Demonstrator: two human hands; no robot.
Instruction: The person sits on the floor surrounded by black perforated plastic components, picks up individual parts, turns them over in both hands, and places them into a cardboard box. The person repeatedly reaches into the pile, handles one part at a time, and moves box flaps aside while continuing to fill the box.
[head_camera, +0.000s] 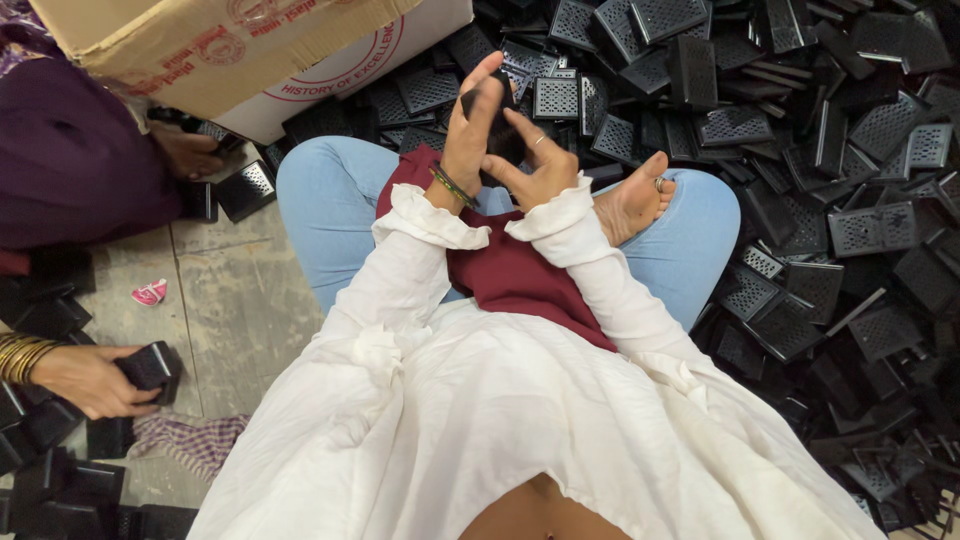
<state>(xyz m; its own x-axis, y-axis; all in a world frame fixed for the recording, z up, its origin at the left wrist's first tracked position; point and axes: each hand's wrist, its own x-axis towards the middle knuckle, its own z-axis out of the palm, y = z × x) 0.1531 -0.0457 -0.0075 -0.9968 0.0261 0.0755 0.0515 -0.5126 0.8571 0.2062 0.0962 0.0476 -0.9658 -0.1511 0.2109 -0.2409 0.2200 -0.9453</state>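
Sitting cross-legged on the floor (235, 300), both hands up over the lap. Left hand (468, 130) wrapped round a small black plastic part (490, 100), fingers (485, 75) curled over its top. Right hand (540, 165) pressed against the same part from below, fingers closed on it too. Huge pile of black perforated pieces (800, 150) just beyond that part and off to its right. Cardboard box (250, 50) up left of the part. Co-worker's hand (90, 380) way down left of it, gripping another black piece (150, 365).
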